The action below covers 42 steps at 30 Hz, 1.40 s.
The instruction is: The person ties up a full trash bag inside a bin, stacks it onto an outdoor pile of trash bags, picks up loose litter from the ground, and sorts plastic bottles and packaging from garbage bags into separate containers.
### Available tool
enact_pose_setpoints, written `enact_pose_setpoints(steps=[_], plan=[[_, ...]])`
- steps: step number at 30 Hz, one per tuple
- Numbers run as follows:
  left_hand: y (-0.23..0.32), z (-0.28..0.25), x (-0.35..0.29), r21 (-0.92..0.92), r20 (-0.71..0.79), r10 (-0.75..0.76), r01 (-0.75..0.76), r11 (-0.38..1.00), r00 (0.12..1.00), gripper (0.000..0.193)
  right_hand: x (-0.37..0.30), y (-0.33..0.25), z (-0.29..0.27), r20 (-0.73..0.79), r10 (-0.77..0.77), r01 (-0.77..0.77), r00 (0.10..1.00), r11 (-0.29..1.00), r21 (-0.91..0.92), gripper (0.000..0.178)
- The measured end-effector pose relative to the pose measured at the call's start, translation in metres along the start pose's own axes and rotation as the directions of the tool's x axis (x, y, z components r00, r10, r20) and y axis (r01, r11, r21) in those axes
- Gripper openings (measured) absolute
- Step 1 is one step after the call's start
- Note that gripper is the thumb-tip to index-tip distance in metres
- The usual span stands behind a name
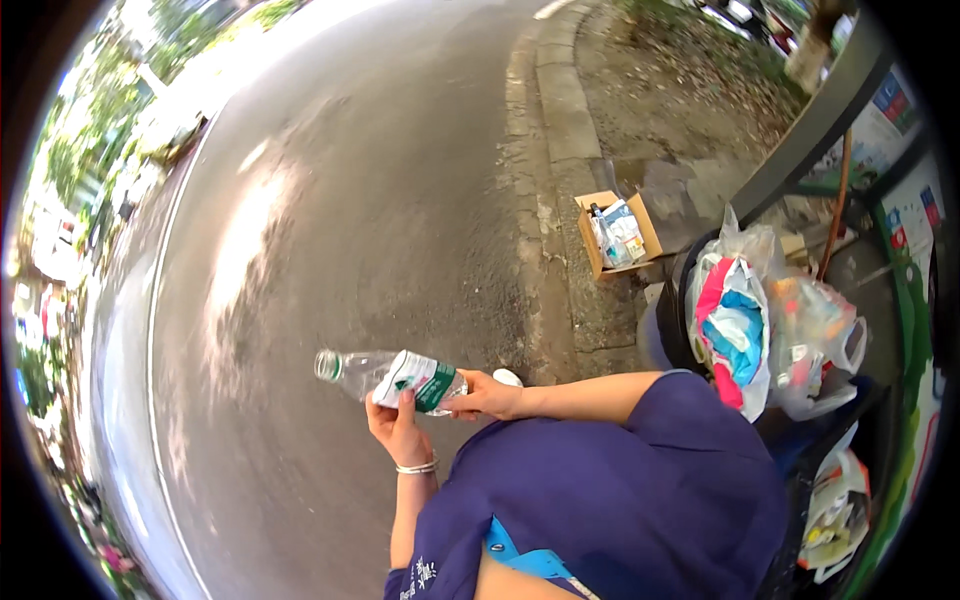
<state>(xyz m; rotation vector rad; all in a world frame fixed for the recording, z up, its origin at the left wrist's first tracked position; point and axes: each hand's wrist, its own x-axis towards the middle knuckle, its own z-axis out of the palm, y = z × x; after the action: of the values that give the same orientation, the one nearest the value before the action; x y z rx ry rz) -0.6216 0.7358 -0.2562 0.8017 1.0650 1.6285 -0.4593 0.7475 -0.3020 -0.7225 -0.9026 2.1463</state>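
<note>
**Roadside Bottle Handling**

Asphalt road [330, 200] lies below us. We hold a clear plastic bottle [390, 375] horizontally: left hand [400, 432] pinches its green label, right hand [487, 395] grips its base. Cardboard box [617, 237] and rubbish bags [770, 325] sit rightward.

Beside you on the kerb [566, 100] stand an open cardboard box [618, 236] of scraps and a bin [668, 300] stuffed with plastic bags [770, 325].

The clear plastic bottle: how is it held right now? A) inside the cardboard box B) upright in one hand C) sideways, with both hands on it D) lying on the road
C: the clear plastic bottle lies sideways, the left hand on its label and the right hand at its base.
</note>
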Motion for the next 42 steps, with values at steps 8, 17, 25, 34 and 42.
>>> enact_pose_setpoints(steps=[8,17,25,34,42], plan=[[0.004,0.036,0.144,0.181,0.274,-0.125,0.077,0.981,0.954,0.038,0.116,-0.073,-0.056,-0.088,0.011,0.016,0.996,0.953,0.303,0.028],[-0.052,-0.010,0.346,0.405,0.314,-0.408,0.268,0.874,0.857,0.022,0.179,-0.159,-0.134,-0.513,-0.172,0.373,0.841,0.871,0.320,0.017],[-0.136,0.056,0.509,0.577,0.427,-0.565,0.269,0.771,0.706,0.015,0.159,-0.224,-0.210,-0.893,-0.266,0.726,0.364,0.681,0.093,0.021],[-0.333,0.163,0.648,0.718,0.464,-0.629,0.151,0.679,0.623,0.013,0.133,-0.346,-0.388,-0.973,-0.224,0.759,-0.049,0.626,-0.182,0.027],[-0.369,0.225,0.749,0.914,-0.157,-0.703,0.371,0.162,0.694,0.009,0.101,-0.482,-0.544,-0.923,-0.192,0.658,-0.334,0.654,-0.374,0.027]])
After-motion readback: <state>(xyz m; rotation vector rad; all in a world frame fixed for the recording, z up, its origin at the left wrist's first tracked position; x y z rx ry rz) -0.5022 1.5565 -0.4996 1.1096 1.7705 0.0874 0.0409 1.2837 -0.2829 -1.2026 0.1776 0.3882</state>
